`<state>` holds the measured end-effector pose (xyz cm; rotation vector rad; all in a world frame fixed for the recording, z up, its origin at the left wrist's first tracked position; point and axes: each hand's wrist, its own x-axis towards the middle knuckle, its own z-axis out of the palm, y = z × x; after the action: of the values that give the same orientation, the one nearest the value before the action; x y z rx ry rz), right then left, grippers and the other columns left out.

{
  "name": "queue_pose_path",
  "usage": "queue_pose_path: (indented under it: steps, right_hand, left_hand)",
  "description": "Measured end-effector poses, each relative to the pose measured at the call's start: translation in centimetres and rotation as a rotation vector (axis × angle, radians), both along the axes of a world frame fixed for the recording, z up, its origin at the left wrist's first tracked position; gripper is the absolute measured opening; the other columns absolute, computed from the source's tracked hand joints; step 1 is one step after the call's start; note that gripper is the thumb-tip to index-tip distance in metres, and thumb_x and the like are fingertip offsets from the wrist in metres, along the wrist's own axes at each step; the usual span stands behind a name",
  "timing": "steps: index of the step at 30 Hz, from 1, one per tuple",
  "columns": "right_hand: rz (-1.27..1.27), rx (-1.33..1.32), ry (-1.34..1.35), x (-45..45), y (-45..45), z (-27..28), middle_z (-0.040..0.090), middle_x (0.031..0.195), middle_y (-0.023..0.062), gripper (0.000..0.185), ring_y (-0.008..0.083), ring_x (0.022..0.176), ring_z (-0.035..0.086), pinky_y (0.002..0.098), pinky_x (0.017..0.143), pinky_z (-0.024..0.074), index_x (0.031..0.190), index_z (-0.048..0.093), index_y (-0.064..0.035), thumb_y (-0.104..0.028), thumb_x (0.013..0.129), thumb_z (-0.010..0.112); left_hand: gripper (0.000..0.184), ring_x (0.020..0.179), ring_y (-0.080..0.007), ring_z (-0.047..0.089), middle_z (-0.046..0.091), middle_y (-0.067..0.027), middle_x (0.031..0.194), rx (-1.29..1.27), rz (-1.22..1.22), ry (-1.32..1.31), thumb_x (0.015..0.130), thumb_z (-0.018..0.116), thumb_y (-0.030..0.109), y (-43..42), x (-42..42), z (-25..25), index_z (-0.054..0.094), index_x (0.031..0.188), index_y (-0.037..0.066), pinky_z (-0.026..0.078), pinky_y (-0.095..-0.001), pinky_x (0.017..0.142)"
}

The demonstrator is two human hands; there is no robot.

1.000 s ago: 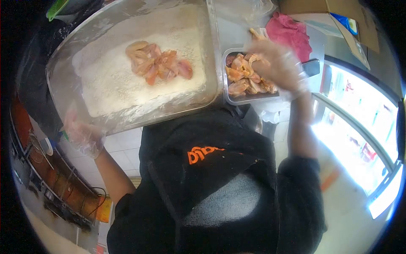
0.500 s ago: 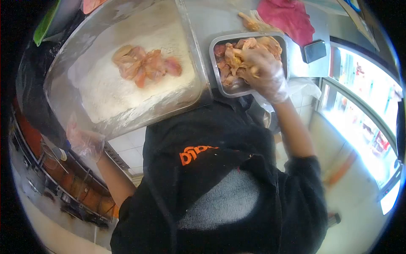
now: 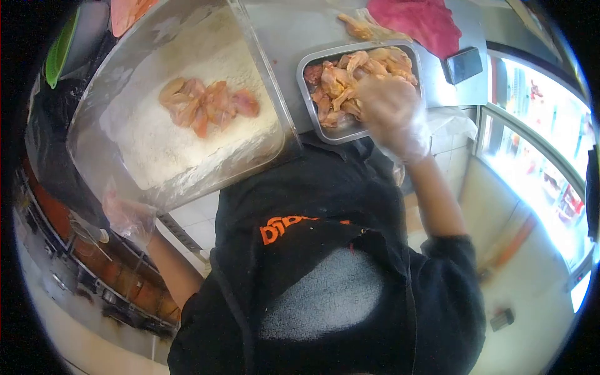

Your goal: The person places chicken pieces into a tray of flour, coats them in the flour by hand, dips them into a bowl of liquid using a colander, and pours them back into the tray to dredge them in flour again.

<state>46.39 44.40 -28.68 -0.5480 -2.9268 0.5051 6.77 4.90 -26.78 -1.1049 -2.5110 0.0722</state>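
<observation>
My right hand (image 3: 395,115), in a clear plastic glove, is over the right side of a small metal tray (image 3: 304,87) heaped with raw chicken pieces (image 3: 337,78). Its fingers are curled against the meat, and their tips are hidden. Also gloved, my left hand (image 3: 129,215) is at the lower left corner of a large metal pan (image 3: 284,119); its fingers point up along the pan's outer wall, blurred by the loose plastic. Several chicken pieces (image 3: 209,107) lie together on white flour (image 3: 150,147) in the pan.
Beyond the small tray, a chicken piece (image 3: 356,27) lies on the metal counter (image 3: 281,28) by a pink cloth (image 3: 419,22). A phone (image 3: 464,65) is at the counter's right. A green basket (image 3: 60,53) stands at upper left, a lit glass-door fridge (image 3: 537,134) at right.
My right hand has come down from the tray's upper right onto the chicken. The view has shifted, so the pan and tray appear further left. My left hand stays by the pan's corner.
</observation>
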Motion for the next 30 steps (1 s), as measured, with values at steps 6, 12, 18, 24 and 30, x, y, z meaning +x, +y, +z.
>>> queue_pose_path:
  steps: [6, 12, 18, 24, 30]
  right_hand:
    - [0.082, 0.166, -0.145, -5.3, -4.1, -2.8, 0.063, 0.097, 0.0055, 0.028, 0.0234, 0.091, 0.062, 0.0344, 0.074, 0.0506, 0.099, 0.061, -0.0103, -0.019, 0.073, 0.063]
    - [0.276, 0.138, -0.230, -5.1, -2.2, -4.4, 0.062, 0.097, 0.0031, 0.023, 0.0238, 0.113, 0.055, 0.0376, 0.086, 0.0470, 0.093, 0.063, -0.0131, -0.025, 0.074, 0.064]
    - [0.324, 0.078, -0.055, -4.9, -1.9, -4.2, 0.063, 0.088, 0.0037, 0.022, 0.0235, 0.107, 0.056, 0.0415, 0.083, 0.0481, 0.081, 0.064, -0.0137, -0.025, 0.064, 0.071]
    - [0.071, -0.379, 0.107, -4.5, -0.8, -0.1, 0.065, 0.099, 0.0061, 0.033, 0.0279, 0.096, 0.063, 0.0407, 0.081, 0.0507, 0.088, 0.067, -0.0139, -0.007, 0.056, 0.071]
    - [-0.439, -1.942, 0.579, -3.6, -2.1, 1.0, 0.057, 0.120, 0.0179, 0.060, 0.0316, 0.101, 0.063, 0.0424, 0.087, 0.0540, 0.134, 0.041, -0.0062, -0.009, 0.079, 0.063]
  left_hand:
    - [0.040, 0.101, -0.0323, 0.061, 0.065, -0.0155, 0.109, 0.260, 0.070, -0.214, 0.098, 0.039, 0.034, 0.5, 0.4, 0.1, 0.066, 0.108, 0.005, 0.049, -0.0388, 0.089]
    - [0.040, 0.101, -0.0334, 0.061, 0.064, -0.0150, 0.108, 0.338, 0.154, -0.309, 0.085, 0.060, 0.030, -0.3, 0.4, -0.2, 0.060, 0.118, 0.008, 0.050, -0.0404, 0.087]
    - [0.051, 0.099, -0.0335, 0.062, 0.067, -0.0154, 0.107, 0.079, -0.048, -0.055, 0.073, 0.067, 0.026, -0.4, -0.3, 0.3, 0.061, 0.121, 0.009, 0.049, -0.0415, 0.089]
    - [0.051, 0.102, -0.0327, 0.062, 0.066, -0.0190, 0.108, 0.114, -0.005, -0.074, 0.075, 0.064, 0.023, 0.4, 0.5, 0.9, 0.058, 0.122, 0.003, 0.049, -0.0389, 0.091]
    - [0.046, 0.108, -0.0302, 0.060, 0.064, -0.0183, 0.111, 0.533, 0.083, -0.370, 0.090, 0.057, 0.035, -0.3, 0.6, -1.1, 0.058, 0.118, -0.001, 0.044, -0.0411, 0.098]
